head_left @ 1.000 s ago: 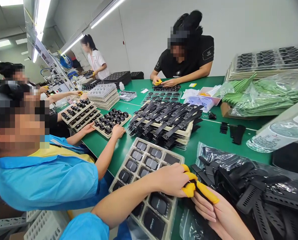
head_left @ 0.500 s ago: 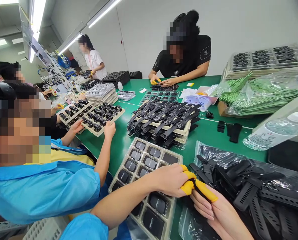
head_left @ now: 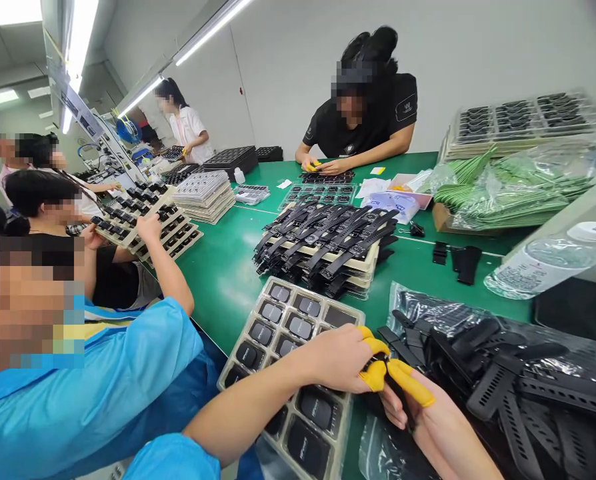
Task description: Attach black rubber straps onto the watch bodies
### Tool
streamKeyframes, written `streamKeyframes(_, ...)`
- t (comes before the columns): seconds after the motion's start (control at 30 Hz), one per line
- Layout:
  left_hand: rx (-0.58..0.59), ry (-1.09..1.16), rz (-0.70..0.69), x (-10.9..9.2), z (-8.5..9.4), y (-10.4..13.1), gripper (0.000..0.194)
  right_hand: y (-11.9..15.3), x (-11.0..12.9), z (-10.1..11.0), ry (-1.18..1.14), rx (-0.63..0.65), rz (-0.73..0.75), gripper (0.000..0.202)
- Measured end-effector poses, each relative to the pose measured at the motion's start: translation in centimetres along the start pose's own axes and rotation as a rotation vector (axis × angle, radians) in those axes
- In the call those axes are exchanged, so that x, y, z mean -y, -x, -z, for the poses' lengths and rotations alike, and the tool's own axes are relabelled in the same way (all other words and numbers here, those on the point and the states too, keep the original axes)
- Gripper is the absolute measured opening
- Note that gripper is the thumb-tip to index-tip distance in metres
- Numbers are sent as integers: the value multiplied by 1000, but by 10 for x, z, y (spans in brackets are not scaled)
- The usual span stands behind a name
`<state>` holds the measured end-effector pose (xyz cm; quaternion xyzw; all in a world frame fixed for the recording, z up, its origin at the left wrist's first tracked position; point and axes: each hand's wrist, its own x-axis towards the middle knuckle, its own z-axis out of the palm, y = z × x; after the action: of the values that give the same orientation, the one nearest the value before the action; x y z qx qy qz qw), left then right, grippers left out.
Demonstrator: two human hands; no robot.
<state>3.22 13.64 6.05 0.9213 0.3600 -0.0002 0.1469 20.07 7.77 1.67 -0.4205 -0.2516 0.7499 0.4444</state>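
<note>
My left hand (head_left: 341,357), with yellow finger covers, reaches across a cream tray (head_left: 232,347) and pinches a small dark watch, mostly hidden by the fingers. Against it is my right hand (head_left: 423,400), also with a yellow finger cover, closed on a black watch strap (head_left: 409,405) that shows only in part. Several square black watch faces (head_left: 305,448) lie in the tray's compartments below my left arm. Right of my hands, a heap of loose black watch straps (head_left: 508,387) lies on a clear plastic bag (head_left: 458,308).
Stacked trays of strapped watches (head_left: 323,233) stand ahead on the green table (head_left: 218,260). A water bottle (head_left: 548,263) leans at right, near green strips (head_left: 518,197) in plastic. A co-worker in blue (head_left: 143,353) sits close at left, and another in black (head_left: 363,120) works opposite.
The co-worker in blue has moved a tray of watches left and away, over another tray. My hands stay together, with slight shifts of the fingers.
</note>
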Motion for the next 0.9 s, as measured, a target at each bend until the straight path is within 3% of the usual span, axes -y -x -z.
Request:
streamKeyframes(0.57, 19, -39, -70, 4, -2, -1, 31, -16, -12, 19, -48, 88, -71, 57)
streamKeyframes(0.9, 58, -49, -7, 2, -4, -6, 36, -14, -7, 17, 48, -50, 20, 46)
